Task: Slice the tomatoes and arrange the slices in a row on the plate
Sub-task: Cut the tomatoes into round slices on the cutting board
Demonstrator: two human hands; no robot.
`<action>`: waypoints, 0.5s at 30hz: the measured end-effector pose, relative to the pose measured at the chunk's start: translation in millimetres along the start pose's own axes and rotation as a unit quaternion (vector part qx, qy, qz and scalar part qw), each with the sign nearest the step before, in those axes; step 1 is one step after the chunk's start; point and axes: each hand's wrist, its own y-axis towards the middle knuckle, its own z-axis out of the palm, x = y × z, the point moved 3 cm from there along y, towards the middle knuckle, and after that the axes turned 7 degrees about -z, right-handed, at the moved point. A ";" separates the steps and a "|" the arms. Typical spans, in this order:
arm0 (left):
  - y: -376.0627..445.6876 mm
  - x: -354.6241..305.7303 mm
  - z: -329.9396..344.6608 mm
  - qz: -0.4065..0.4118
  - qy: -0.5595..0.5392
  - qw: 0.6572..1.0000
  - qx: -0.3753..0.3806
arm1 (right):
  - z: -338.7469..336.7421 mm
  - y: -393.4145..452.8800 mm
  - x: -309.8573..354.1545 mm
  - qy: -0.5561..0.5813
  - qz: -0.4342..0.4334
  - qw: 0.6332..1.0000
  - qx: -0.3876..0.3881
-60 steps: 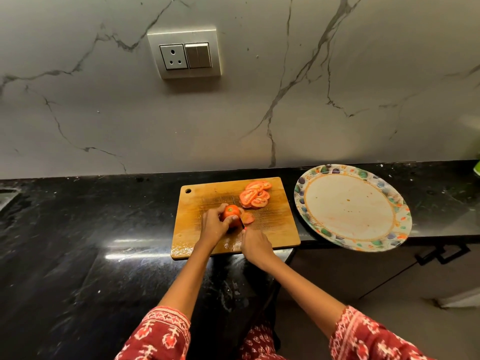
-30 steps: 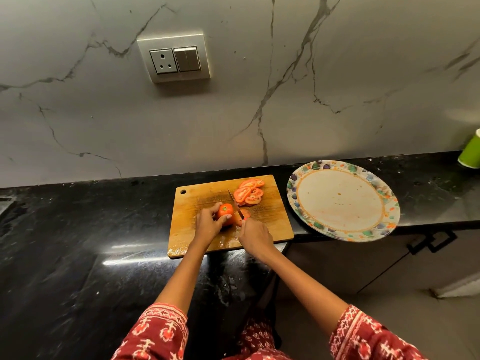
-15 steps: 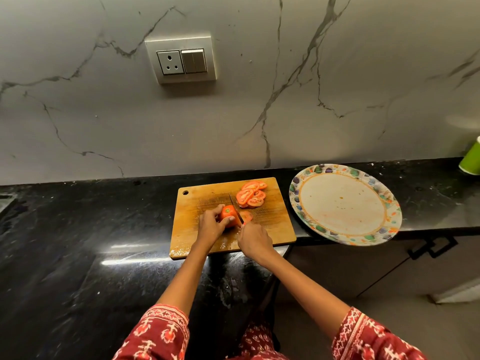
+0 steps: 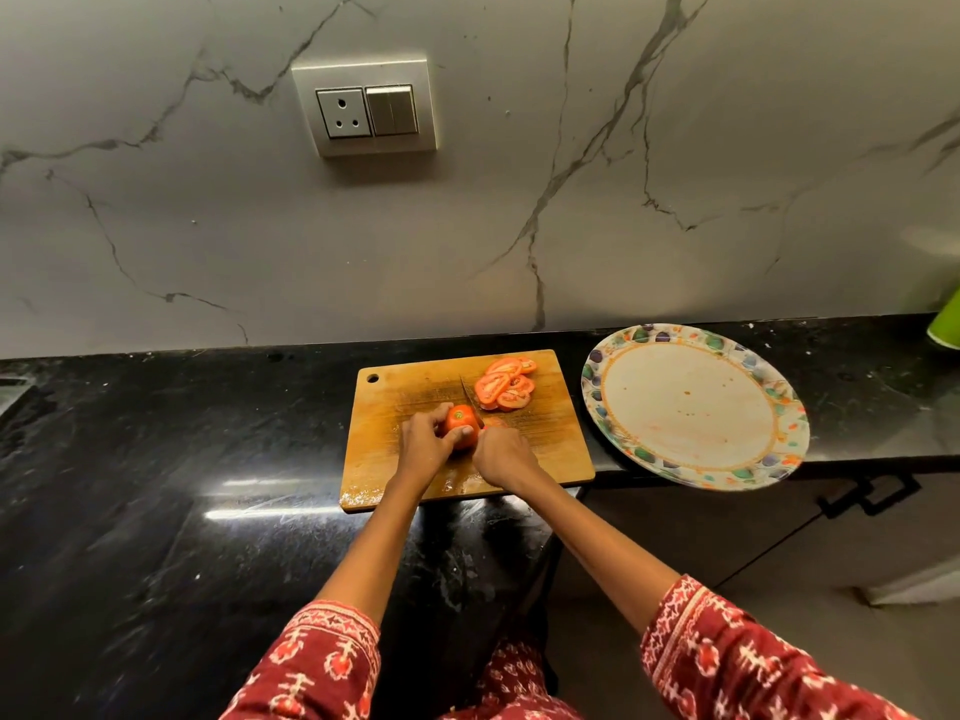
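A wooden cutting board [image 4: 415, 475] lies on the black counter. My left hand [image 4: 423, 446] grips a partly cut tomato [image 4: 460, 422] near the board's middle. My right hand [image 4: 501, 456] holds a knife [image 4: 470, 400], its blade standing against the tomato's right side and pointing away from me. A fresh slice [image 4: 496, 422] lies just right of the blade. Several cut slices [image 4: 505, 389] are piled at the board's far right. The plate [image 4: 696, 405] with a coloured patterned rim sits right of the board, with no slices on it.
The plate's near edge overhangs the counter's front edge [image 4: 857, 462]. A green cup [image 4: 946, 324] stands at the far right by the marble wall. A socket and switch panel [image 4: 366, 109] is on the wall above. A sink corner [image 4: 13, 392] shows at far left.
The knife has kept working at the tomato, its blade shifting between cuts. My left hand stays holding the tomato. The camera view has shifted slightly.
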 end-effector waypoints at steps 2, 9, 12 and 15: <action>-0.1 0.7 0.3 -0.008 -0.007 1.000 0.001 | -1.0 3.0 -1.0 0.003 -0.009 1.000 0.001; 6.5 15.9 3.9 -0.027 0.020 0.999 0.000 | 13.5 -12.3 -17.9 -0.001 -0.028 1.000 -0.004; 6.4 10.2 3.6 -0.016 0.023 1.000 -0.002 | 10.0 -4.1 -12.5 0.007 -0.018 1.000 -0.004; 4.9 7.4 5.3 -0.008 0.024 1.000 -0.005 | 7.5 3.6 -8.1 0.006 -0.021 1.000 -0.001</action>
